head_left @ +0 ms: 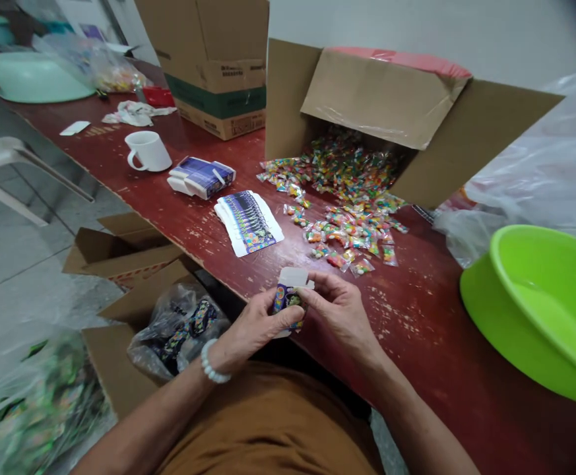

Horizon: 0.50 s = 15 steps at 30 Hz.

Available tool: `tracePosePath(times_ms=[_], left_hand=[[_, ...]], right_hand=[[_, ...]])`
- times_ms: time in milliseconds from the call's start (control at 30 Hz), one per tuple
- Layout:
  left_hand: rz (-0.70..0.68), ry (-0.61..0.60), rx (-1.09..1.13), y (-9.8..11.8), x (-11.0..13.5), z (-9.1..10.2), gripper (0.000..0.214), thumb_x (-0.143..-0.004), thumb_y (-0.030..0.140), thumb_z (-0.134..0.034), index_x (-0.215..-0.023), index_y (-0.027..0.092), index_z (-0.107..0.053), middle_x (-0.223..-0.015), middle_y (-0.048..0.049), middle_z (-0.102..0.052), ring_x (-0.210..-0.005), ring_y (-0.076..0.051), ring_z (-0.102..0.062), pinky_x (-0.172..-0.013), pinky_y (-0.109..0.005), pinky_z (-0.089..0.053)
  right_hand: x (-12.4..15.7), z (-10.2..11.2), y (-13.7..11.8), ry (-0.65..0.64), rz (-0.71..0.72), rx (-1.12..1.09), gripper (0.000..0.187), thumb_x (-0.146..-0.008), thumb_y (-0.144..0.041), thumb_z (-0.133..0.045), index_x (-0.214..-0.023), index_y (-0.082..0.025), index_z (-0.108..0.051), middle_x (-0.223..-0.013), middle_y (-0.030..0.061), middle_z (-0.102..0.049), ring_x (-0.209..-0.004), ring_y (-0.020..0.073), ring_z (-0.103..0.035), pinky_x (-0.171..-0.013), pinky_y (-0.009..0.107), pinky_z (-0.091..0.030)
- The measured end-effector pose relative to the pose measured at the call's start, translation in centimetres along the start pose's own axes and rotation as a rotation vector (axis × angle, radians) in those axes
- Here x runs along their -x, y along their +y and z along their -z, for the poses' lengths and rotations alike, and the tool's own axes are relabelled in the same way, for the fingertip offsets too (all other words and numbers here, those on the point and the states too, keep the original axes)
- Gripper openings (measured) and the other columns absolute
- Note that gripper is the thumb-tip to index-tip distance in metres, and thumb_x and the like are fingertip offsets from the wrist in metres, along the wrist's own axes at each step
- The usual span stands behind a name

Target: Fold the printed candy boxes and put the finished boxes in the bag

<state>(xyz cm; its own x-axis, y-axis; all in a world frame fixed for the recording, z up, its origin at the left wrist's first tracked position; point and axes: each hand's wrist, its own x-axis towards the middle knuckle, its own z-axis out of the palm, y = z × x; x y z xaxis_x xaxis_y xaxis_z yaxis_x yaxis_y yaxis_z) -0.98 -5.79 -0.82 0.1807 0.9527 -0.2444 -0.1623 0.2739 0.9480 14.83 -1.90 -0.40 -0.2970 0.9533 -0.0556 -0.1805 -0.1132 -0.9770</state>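
Observation:
A small printed candy box (288,298), blue-purple with white flaps standing up at its top, is held between both hands at the table's front edge. My left hand (260,322) grips it from the left, thumb across its front. On the other side my right hand (340,307) pinches its right edge near the upper flap. Whether anything is inside the box cannot be seen. Just beyond lie a fanned stack of flat printed cartons (249,223) and a pile of small clear candy packets (350,231), spilling from a tipped cardboard box (288,99).
A white mug (148,151) and more blue cartons (201,177) stand to the left on the red table (416,343). A lime-green basin (485,316) sits at right. Below left are an open carton (112,356) holding bagged goods and a white stool (0,155).

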Motion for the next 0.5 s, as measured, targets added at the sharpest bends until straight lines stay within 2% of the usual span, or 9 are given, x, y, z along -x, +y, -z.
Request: tracePosePath(times_ms=[67,133,233,367,500], left_hand=[[-0.078,0.089,0.039,0.2,0.2,-0.1,0.043,-0.077,0.035,-0.079,-0.109,0.018,-0.057,-0.093,-0.0031,-0.071,-0.080,-0.016,-0.068,-0.073,-0.027,-0.058],[-0.148,0.173,0.083,0.2,0.4,-0.2,0.056,-0.075,0.031,-0.081,-0.120,0.022,-0.047,-0.089,0.0001,-0.071,-0.075,-0.015,-0.070,-0.069,-0.027,-0.059],[-0.236,0.205,0.111,0.1,0.4,-0.6,0.065,-0.077,0.027,-0.079,-0.130,0.024,-0.042,-0.086,0.0018,-0.071,-0.068,-0.013,-0.069,-0.064,-0.023,-0.058],[-0.263,0.221,0.128,0.1,0.2,-0.4,0.051,-0.076,0.024,-0.079,-0.120,0.021,-0.054,-0.093,-0.0003,-0.071,-0.073,-0.011,-0.067,-0.065,-0.019,-0.056],[-0.153,0.125,0.155,0.1,0.3,0.4,0.037,-0.076,0.029,-0.080,-0.103,0.018,-0.059,-0.089,-0.0007,-0.070,-0.073,-0.010,-0.063,-0.066,-0.020,-0.054]], right_hand=[[-0.3,0.1,-0.3,0.049,0.014,-0.023,0.034,-0.074,-0.032,-0.081,-0.104,-0.021,-0.068,-0.096,0.0039,-0.078,-0.084,0.0179,-0.072,-0.078,0.031,-0.058],[-0.3,0.0,-0.5,0.082,-0.005,-0.062,0.043,-0.074,-0.029,-0.082,-0.112,-0.023,-0.062,-0.090,0.0013,-0.078,-0.080,0.0169,-0.072,-0.076,0.030,-0.058],[-0.1,-0.7,-0.4,0.133,-0.006,-0.118,0.046,-0.073,-0.027,-0.081,-0.111,-0.025,-0.055,-0.088,-0.0008,-0.077,-0.079,0.0164,-0.072,-0.073,0.028,-0.056],[0.3,-1.3,0.7,0.162,0.025,-0.126,0.028,-0.074,-0.030,-0.080,-0.095,-0.022,-0.064,-0.091,0.0003,-0.075,-0.082,0.0151,-0.069,-0.077,0.027,-0.054],[0.3,-0.9,1.5,0.113,-0.019,-0.009,0.020,-0.078,-0.037,-0.078,-0.086,-0.019,-0.071,-0.082,-0.0001,-0.071,-0.072,0.0133,-0.062,-0.072,0.027,-0.049]])
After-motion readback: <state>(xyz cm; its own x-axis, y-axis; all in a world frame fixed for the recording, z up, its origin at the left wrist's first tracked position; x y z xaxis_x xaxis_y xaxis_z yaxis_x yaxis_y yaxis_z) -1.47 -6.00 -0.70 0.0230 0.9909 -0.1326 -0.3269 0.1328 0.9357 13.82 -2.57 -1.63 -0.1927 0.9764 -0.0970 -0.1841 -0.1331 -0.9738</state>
